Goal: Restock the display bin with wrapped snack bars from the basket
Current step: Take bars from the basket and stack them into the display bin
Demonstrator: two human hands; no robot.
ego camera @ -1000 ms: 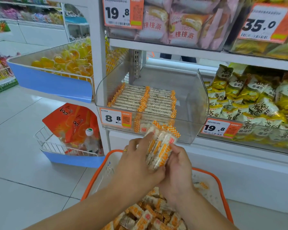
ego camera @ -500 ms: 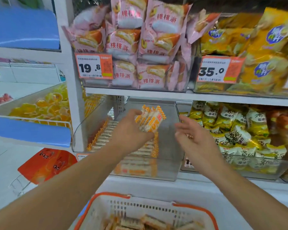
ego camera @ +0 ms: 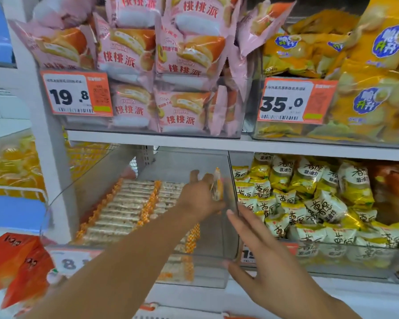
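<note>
You are partway through the restock. Two neat rows of snack bars [ego camera: 124, 208] already line the left and middle of the display bin [ego camera: 230, 226], while its right side shows bare floor, so I judge there is room for at least one more row. Your left hand [ego camera: 200, 199] reaches deep into the bin, fingers curled round a small bundle of bars [ego camera: 217, 187] held upright at the far right of the bin, not yet laid down. Your right hand [ego camera: 263, 254] is spread with straight fingers, resting at the bin's near right corner. Only a sliver of the basket [ego camera: 148, 308] shows at the bottom edge; how many bars remain there is out of view.

The bin is clear rigid plastic with rounded corners. The bars are slim, pale blocks in glossy film with orange-checked crimped ends.
</note>
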